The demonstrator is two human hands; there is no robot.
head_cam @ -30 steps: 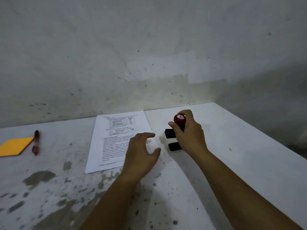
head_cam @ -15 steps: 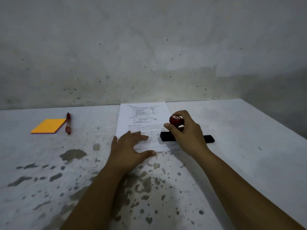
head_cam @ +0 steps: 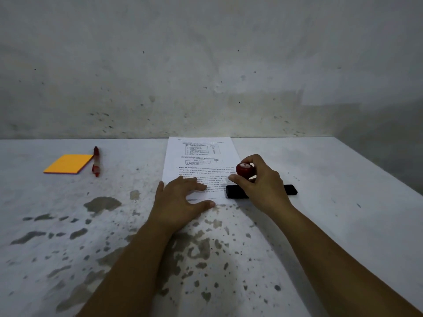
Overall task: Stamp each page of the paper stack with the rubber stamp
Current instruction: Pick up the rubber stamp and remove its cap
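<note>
A stack of printed white paper lies on the table against the wall. My left hand rests flat on its near left corner with the fingers spread, holding nothing. My right hand grips the red round knob of the rubber stamp. The stamp's long black base lies across the paper's near right corner and sticks out onto the table. The middle of the base is hidden behind my right hand.
An orange sticky-note pad and a red pen lie at the far left. The white table has worn grey patches and ends at a right edge. A stained wall stands right behind the paper.
The view has swung so the paper sits centred. My left hand came down flat onto the page. My right hand set the stamp's base onto the paper's near right corner.
</note>
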